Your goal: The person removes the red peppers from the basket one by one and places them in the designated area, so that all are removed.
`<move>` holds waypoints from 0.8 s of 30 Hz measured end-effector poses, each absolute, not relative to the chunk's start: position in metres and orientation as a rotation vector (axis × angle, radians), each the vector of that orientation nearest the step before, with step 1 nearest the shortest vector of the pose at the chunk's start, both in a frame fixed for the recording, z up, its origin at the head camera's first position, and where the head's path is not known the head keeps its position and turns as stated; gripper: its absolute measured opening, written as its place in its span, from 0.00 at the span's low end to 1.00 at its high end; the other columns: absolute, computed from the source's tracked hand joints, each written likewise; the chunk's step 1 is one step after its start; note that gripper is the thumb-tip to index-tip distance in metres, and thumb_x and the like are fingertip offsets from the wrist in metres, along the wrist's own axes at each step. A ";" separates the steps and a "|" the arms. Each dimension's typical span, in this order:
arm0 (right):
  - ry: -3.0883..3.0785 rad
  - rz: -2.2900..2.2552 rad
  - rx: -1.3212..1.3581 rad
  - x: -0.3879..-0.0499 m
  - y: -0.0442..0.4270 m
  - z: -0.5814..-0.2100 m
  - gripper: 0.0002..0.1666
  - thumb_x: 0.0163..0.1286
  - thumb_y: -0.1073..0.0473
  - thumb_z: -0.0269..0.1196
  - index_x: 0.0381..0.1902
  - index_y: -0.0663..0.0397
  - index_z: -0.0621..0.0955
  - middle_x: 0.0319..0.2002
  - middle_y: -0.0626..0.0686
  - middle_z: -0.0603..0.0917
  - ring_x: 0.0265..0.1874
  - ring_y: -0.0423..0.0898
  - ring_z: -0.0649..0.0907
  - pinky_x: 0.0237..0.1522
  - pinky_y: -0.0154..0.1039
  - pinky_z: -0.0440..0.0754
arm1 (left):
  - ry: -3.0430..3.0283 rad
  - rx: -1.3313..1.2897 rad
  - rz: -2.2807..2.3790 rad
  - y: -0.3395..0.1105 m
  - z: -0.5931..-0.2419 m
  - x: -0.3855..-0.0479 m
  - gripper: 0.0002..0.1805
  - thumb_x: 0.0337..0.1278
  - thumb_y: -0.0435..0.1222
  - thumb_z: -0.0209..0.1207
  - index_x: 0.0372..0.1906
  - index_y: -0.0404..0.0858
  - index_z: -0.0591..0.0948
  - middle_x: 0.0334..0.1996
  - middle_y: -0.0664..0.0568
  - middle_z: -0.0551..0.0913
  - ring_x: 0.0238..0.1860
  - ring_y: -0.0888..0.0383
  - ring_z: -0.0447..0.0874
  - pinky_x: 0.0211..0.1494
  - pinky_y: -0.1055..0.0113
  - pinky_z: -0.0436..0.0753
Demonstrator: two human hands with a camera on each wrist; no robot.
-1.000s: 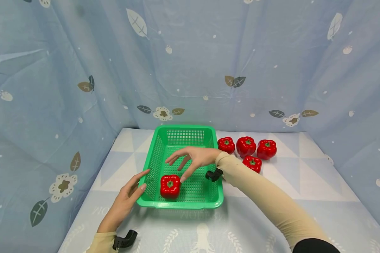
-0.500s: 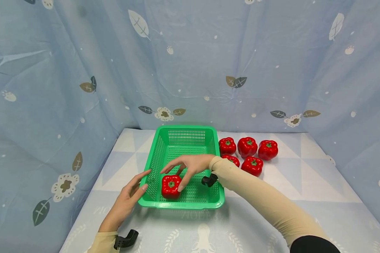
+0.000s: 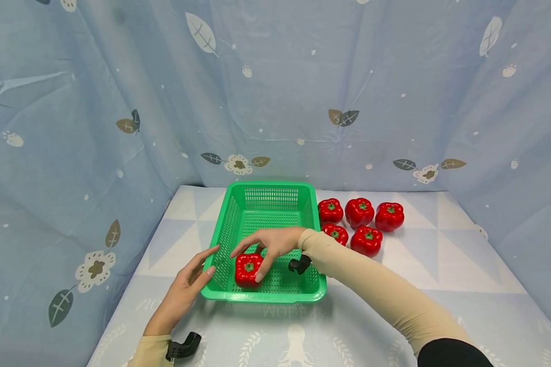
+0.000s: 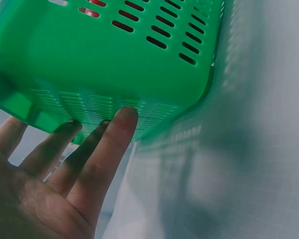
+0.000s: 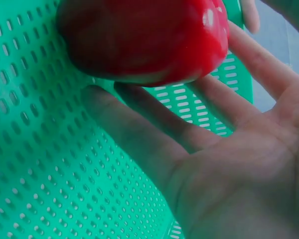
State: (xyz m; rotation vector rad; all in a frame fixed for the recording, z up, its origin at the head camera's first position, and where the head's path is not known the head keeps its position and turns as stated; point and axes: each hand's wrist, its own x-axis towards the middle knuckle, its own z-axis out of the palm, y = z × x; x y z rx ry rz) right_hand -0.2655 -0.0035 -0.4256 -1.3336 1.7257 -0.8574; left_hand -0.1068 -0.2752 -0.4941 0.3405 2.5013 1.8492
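Observation:
A glossy red bell pepper (image 3: 248, 270) stands in the front left part of a green plastic basket (image 3: 264, 297). My right hand (image 3: 275, 243) reaches down over it, thumb against its right side and fingers curving round its far and left sides; the right wrist view shows fingertips touching the bell pepper (image 5: 149, 40), which sits low in the basket. Beside the basket's left wall, my left hand (image 3: 182, 285) rests its fingertips on the rim with fingers extended. In the left wrist view, the fingers (image 4: 109, 149) of that hand touch the basket's outer wall (image 4: 99, 64).
Several more red bell peppers (image 3: 366, 240) stand in two rows on the table right of the basket, one close to its wall. A patterned cloth covers the table (image 3: 395, 306). Blue patterned curtains (image 3: 284, 92) enclose the back and sides.
My right hand has come down and slightly left onto the bell pepper in the basket, its thumb and fingers closing round it. The left hand stays at the rim.

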 end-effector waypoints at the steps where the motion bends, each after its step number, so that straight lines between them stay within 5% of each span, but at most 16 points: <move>1: 1.729 -0.853 -1.330 -0.265 -0.004 -0.426 0.46 0.66 0.58 0.80 0.80 0.55 0.75 0.77 0.51 0.76 0.73 0.37 0.73 0.76 0.50 0.72 | 2.503 0.341 1.848 -0.275 -0.494 -0.107 0.28 0.90 0.39 0.52 0.86 0.48 0.66 0.86 0.49 0.61 0.87 0.39 0.48 0.82 0.26 0.49; 24: 1.727 -0.855 -1.329 -0.260 -0.006 -0.424 0.44 0.67 0.57 0.79 0.78 0.57 0.77 0.76 0.54 0.78 0.71 0.36 0.75 0.76 0.48 0.71 | 2.519 0.314 1.829 -0.275 -0.495 -0.107 0.29 0.90 0.41 0.53 0.86 0.50 0.66 0.86 0.48 0.61 0.87 0.38 0.49 0.82 0.28 0.52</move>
